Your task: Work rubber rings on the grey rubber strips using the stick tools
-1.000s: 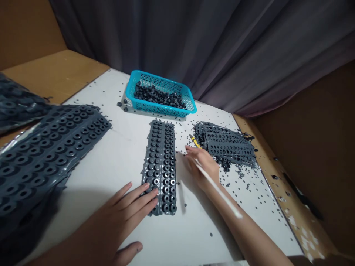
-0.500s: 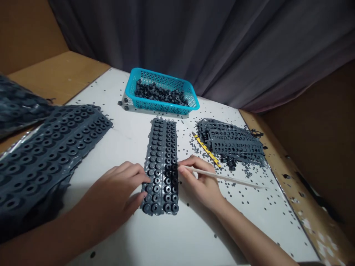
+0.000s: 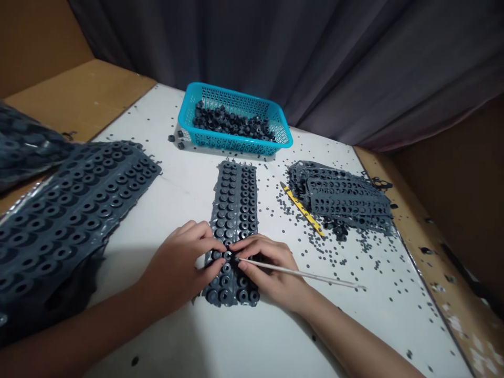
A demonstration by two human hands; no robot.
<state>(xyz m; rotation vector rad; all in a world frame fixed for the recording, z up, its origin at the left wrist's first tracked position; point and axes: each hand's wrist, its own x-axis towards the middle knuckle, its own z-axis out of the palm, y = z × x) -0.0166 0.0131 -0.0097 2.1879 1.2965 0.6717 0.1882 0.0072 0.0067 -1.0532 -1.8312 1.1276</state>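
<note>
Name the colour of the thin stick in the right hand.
The thin stick is off-white, best seen in the head view.

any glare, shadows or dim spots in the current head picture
Head view: soft shadow darkens the white tabletop below the left forearm; head view: small glints on the large dark sheet at left; head view: the curtain is dim; head view: the thin stick in the right hand is pale, but its tip is hard to pick out
</note>
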